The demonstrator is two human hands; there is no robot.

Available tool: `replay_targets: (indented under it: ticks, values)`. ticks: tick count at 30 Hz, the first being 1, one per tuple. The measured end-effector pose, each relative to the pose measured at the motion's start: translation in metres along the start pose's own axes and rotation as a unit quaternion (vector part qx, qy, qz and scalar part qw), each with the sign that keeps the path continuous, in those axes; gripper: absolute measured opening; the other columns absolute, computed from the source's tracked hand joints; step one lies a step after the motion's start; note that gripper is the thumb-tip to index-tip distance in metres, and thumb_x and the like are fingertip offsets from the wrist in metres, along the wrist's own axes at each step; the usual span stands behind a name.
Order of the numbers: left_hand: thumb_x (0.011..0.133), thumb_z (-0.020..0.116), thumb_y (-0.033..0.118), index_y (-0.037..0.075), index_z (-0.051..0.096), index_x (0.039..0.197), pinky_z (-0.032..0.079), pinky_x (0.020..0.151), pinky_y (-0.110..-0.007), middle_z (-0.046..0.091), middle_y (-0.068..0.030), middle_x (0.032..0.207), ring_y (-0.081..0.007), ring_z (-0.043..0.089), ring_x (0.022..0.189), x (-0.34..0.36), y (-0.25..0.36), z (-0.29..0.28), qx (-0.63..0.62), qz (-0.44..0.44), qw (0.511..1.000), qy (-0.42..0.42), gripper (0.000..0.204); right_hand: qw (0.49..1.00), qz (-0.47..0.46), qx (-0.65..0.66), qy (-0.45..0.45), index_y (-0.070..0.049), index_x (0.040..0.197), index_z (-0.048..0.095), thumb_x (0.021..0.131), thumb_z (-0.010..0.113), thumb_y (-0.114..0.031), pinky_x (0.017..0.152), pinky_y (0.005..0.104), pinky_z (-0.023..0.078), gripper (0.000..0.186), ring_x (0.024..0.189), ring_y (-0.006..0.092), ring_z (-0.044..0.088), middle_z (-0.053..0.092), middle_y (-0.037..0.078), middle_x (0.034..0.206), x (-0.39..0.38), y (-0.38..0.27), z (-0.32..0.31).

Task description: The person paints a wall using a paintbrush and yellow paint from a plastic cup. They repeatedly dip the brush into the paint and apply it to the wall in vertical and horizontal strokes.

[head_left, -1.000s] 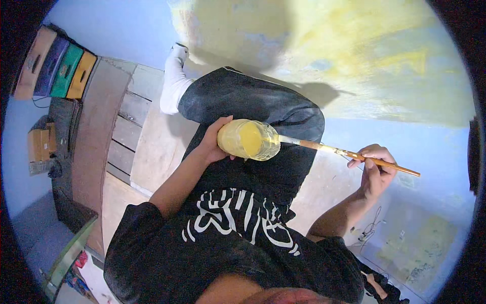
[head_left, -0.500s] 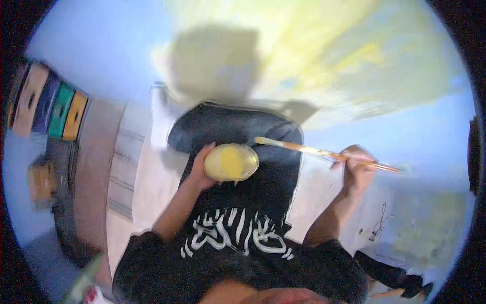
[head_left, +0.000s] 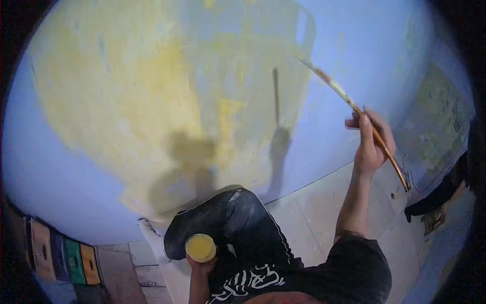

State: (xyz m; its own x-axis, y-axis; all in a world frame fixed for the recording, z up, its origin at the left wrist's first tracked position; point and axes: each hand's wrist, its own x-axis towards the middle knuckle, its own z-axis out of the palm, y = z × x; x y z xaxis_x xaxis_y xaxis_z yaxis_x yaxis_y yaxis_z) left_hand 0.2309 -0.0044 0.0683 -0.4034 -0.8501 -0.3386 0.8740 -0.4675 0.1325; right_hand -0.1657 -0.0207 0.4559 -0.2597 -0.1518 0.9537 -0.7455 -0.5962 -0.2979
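My right hand [head_left: 372, 142] grips a long, thin paintbrush [head_left: 349, 100] around its orange-brown handle, with the yellow-smeared bristle end raised toward the upper left in front of the wall. Whether the bristles touch the wall I cannot tell. Low at the front, my left hand [head_left: 201, 264] holds a small round cup of yellow paint [head_left: 200, 248] from below, close to my dark trouser leg. Ahead, the light-blue wall [head_left: 81, 192] carries a broad patch of yellow paint [head_left: 152, 96], streaky and thin in places. Shadows of the brush, my arm and my head fall on it.
At the lower left stands a row of coloured drawers [head_left: 73, 261], pink, dark, green and orange. Pale floor tiles [head_left: 314, 213] lie beneath me. On the right are a dark cloth-like thing [head_left: 438, 190] and a mottled greenish wall patch [head_left: 438, 111].
My right hand has lifted the brush up and swung its bristle end toward the wall. My view has tilted up to the painted patch. The cup sits lower in view, still held.
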Motion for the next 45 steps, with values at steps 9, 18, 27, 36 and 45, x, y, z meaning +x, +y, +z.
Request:
replay_targets:
  ticks: [9,18,27,36,45]
  values:
    - [0.090,0.036,0.057,0.015,0.056,0.122,0.057,0.067,-0.052,0.064,-0.0128,0.112,-0.0395,0.064,0.096,0.001,0.002,-0.026,0.017,-0.012,0.994,0.104,0.057,0.993,-0.094,-0.062,0.023,0.006,0.091,0.068,0.088,0.070,-0.008,0.064,0.0267,0.058,0.014,0.074,0.0183,0.071,0.071,0.016,0.080,0.062,0.021,0.019]
    - [0.091,0.037,0.057,0.013,0.056,0.122,0.058,0.068,-0.051,0.065,-0.0138,0.109,-0.0395,0.064,0.095,0.005,-0.003,-0.026,0.039,-0.003,0.995,0.097,0.057,0.989,-0.133,-0.029,0.052,0.003,0.087,0.068,0.088,0.070,-0.011,0.061,0.0247,0.057,0.015,0.069,0.0161,0.071,0.071,0.013,0.075,0.077,0.047,0.034]
    - [0.091,0.037,0.057,0.012,0.056,0.122,0.058,0.068,-0.051,0.065,-0.0147,0.107,-0.0396,0.065,0.094,0.006,-0.008,-0.019,0.036,-0.008,0.996,0.079,0.058,0.992,-0.116,-0.045,0.019,0.003,0.084,0.067,0.087,0.069,-0.012,0.056,0.0228,0.054,0.016,0.065,0.0153,0.070,0.070,0.012,0.069,0.072,0.048,0.021]
    - [0.091,0.037,0.057,0.010,0.055,0.123,0.058,0.069,-0.051,0.066,-0.0157,0.105,-0.0396,0.065,0.093,0.005,-0.010,-0.017,0.019,-0.013,0.998,0.066,0.059,0.992,-0.121,-0.021,0.025,0.004,0.083,0.067,0.087,0.069,-0.011,0.058,0.0247,0.056,0.016,0.066,0.0167,0.071,0.070,0.012,0.070,0.085,0.047,0.026]
    - [0.089,0.039,0.056,0.010,0.059,0.118,0.058,0.061,-0.048,0.067,-0.0164,0.105,-0.0407,0.066,0.087,0.002,-0.019,-0.009,0.042,0.091,0.981,0.169,0.058,0.990,-0.124,0.034,0.056,0.004,0.085,0.066,0.088,0.069,-0.010,0.057,0.0240,0.055,0.015,0.065,0.0169,0.070,0.069,0.013,0.069,0.095,0.046,0.031]
